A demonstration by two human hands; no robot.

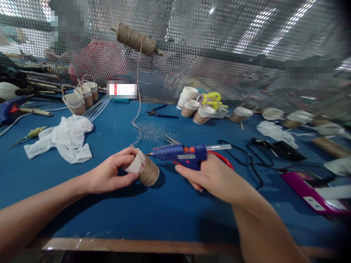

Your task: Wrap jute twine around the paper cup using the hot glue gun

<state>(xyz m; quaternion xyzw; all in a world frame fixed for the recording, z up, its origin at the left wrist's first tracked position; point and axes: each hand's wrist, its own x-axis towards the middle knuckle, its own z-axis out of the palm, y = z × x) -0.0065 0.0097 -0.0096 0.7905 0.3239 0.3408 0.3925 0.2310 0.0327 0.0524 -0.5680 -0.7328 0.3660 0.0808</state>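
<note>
Blue tabletop [109,215] lying beneath. Right hand [216,179] gripping blue plastic glue gun [170,152] by handle; feeling stiff, probably heavier. Left hand [112,171] pinching small white cup [133,167], part-wound in rough brown twine [149,172], tilting near-middle, left of gun; judging it light, crushable, best holding gently by bare white end. Metal nozzle [149,154] pointing at cup, probably running hot.

Readable text: none that I can make out from here
Glue gun [170,153]: pale label [187,156] on its blue side, dark print too small to read
Purple object [294,182]: white patch [314,203] with dark marks, not legible
White-and-red panel [126,89]: blurred over, nothing readable
</note>
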